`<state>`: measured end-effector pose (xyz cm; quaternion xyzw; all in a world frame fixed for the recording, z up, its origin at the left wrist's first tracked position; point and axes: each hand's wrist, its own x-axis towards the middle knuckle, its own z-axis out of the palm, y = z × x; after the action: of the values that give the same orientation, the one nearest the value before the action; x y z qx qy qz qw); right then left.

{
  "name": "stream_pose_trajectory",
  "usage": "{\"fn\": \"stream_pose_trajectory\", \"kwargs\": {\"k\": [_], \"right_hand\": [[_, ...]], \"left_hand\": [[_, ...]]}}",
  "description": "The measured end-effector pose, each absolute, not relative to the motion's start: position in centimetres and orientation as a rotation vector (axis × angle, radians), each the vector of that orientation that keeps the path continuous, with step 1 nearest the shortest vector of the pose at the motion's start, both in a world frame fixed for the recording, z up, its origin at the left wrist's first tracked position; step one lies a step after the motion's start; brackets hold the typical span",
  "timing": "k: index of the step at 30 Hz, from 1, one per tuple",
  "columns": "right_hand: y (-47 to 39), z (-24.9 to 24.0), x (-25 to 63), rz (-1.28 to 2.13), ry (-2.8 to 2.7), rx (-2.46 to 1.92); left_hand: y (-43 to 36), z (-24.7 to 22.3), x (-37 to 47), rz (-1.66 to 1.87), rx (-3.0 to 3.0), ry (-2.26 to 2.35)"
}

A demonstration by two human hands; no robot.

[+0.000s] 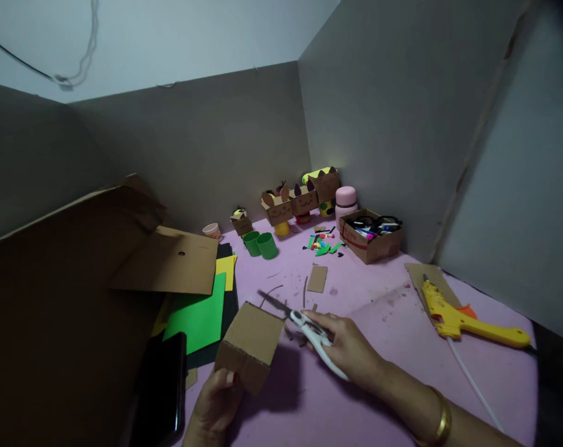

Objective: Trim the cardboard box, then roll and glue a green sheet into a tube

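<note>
Cardboard box in my left grip, scissors held in my right grip, near it. Trimming stage, I reckon; next move probably needs steady blades.

Above the pink surface, the left hand holds a cardboard box and the right hand white-handled scissors beside it, a yellow glue gun lying farther right.

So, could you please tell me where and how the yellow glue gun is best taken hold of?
Probably by the handle, from the right, with the right hand once its scissors are down: the glue gun lies with its handle stretching right, away from the nozzle.
</note>
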<state>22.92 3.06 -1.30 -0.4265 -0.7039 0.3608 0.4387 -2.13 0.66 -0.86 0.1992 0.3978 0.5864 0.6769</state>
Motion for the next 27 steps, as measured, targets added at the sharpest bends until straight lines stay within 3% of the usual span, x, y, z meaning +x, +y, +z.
{"fn": "stream_pose_trajectory", "kwargs": {"k": [9, 27], "right_hand": [[3.3, -1.8, 22.5, 1.172, -1.528, -1.048], [2.8, -1.6, 22.2, 1.191, -1.578, -1.036]], "left_hand": [[1.0, -1.2, -2.6, 1.401, 0.413, 0.739], [0.9, -2.5, -2.0, 1.327, 0.479, 0.742]]}}
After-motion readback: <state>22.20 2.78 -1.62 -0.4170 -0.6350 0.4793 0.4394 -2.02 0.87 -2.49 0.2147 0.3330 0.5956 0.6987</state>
